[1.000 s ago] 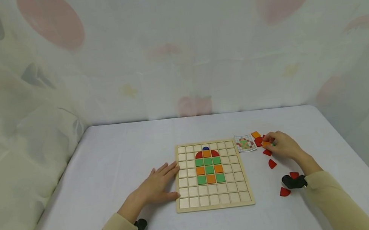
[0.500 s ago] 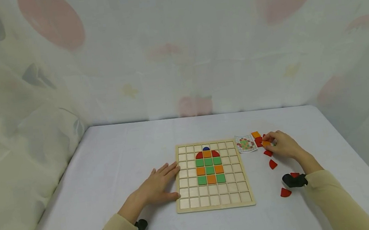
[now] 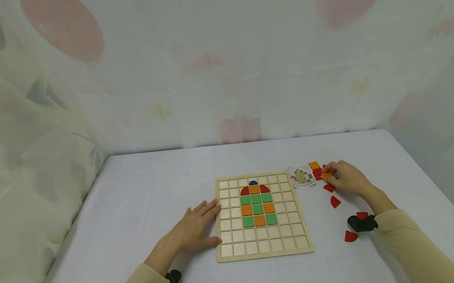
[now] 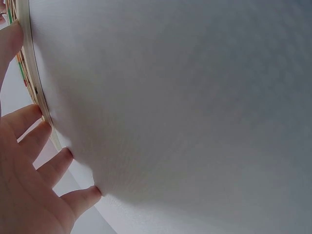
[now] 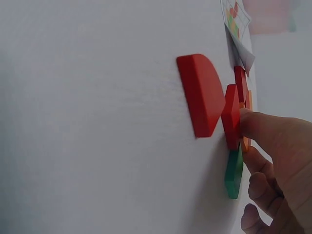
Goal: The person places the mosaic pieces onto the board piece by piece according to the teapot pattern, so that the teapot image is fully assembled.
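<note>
A wooden grid board [image 3: 264, 247] lies at mid-table, with green, orange, red and blue tiles set in its squares as a tower-like figure. My left hand [image 3: 192, 229] is spread at the board's left edge, thumb and fingertips touching the frame. In the left wrist view its straight fingers [image 4: 56, 168] reach past the rim. My right hand [image 3: 351, 181] is over the loose tiles at the right and pinches an orange square tile [image 3: 326, 176] between thumb and fingers. In the right wrist view a red tile [image 5: 231, 117] partly hides it, and a green tile [image 5: 234, 173] lies below.
A small pattern card [image 3: 302, 176] lies by the board's upper right corner. Another orange tile [image 3: 314, 165] is just beyond the card's right edge. Red quarter-circle tiles, one [image 3: 335, 201] below my right hand and another [image 3: 350, 236] near the wrist, lie scattered toward me.
</note>
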`<action>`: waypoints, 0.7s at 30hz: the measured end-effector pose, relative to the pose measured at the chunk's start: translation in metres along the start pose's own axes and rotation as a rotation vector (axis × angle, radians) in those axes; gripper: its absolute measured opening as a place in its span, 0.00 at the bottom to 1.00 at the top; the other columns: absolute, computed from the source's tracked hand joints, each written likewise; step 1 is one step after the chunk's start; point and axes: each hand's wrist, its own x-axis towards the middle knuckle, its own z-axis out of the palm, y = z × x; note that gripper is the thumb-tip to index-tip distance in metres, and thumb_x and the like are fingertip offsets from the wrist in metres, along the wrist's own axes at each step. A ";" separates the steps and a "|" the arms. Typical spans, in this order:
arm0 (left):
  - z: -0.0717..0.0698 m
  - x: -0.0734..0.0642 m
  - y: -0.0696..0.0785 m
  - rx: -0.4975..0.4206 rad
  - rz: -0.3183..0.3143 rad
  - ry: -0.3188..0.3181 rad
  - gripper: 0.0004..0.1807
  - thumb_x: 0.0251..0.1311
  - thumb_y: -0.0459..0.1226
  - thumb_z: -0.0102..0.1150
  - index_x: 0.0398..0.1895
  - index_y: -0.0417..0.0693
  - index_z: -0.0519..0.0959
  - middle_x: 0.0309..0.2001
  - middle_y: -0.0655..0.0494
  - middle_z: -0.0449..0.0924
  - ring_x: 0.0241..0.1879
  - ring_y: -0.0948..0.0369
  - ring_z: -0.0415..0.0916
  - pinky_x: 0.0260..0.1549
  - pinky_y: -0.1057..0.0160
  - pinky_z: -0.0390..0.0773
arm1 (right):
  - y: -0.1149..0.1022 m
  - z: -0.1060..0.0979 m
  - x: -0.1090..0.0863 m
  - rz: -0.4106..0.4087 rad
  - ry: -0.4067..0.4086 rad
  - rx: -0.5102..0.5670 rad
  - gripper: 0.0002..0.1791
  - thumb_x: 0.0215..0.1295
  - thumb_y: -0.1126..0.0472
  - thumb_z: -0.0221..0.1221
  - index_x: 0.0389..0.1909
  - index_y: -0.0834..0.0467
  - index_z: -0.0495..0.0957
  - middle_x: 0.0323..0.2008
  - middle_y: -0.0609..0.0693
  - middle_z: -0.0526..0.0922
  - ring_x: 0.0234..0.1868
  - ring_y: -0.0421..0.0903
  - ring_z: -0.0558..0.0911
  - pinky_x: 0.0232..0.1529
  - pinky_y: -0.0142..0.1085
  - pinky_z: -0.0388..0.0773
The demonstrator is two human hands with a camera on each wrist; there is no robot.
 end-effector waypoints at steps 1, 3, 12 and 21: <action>0.000 0.000 0.000 -0.001 -0.001 -0.001 0.45 0.52 0.55 0.60 0.70 0.47 0.56 0.71 0.52 0.50 0.69 0.45 0.49 0.57 0.32 0.53 | 0.000 0.001 0.000 0.001 0.004 -0.003 0.14 0.56 0.62 0.62 0.42 0.63 0.77 0.33 0.57 0.76 0.33 0.51 0.73 0.37 0.46 0.74; 0.000 0.000 0.000 -0.005 0.000 -0.002 0.45 0.52 0.55 0.60 0.70 0.47 0.56 0.71 0.52 0.50 0.69 0.45 0.49 0.57 0.32 0.53 | 0.001 0.001 -0.002 0.002 0.013 -0.005 0.14 0.56 0.61 0.62 0.43 0.63 0.77 0.33 0.58 0.76 0.33 0.51 0.73 0.36 0.47 0.74; -0.001 -0.001 0.002 -0.006 0.001 0.000 0.45 0.52 0.54 0.61 0.70 0.47 0.56 0.71 0.51 0.51 0.68 0.44 0.50 0.57 0.32 0.53 | -0.004 -0.001 -0.009 -0.006 0.039 0.017 0.16 0.56 0.60 0.62 0.45 0.62 0.77 0.36 0.59 0.76 0.26 0.46 0.69 0.26 0.34 0.66; -0.003 0.000 0.003 -0.001 -0.005 -0.008 0.45 0.52 0.54 0.61 0.70 0.47 0.56 0.71 0.51 0.51 0.69 0.45 0.49 0.57 0.32 0.53 | -0.028 -0.003 -0.023 -0.063 0.067 0.047 0.14 0.56 0.63 0.63 0.44 0.60 0.77 0.37 0.58 0.76 0.27 0.45 0.70 0.28 0.35 0.69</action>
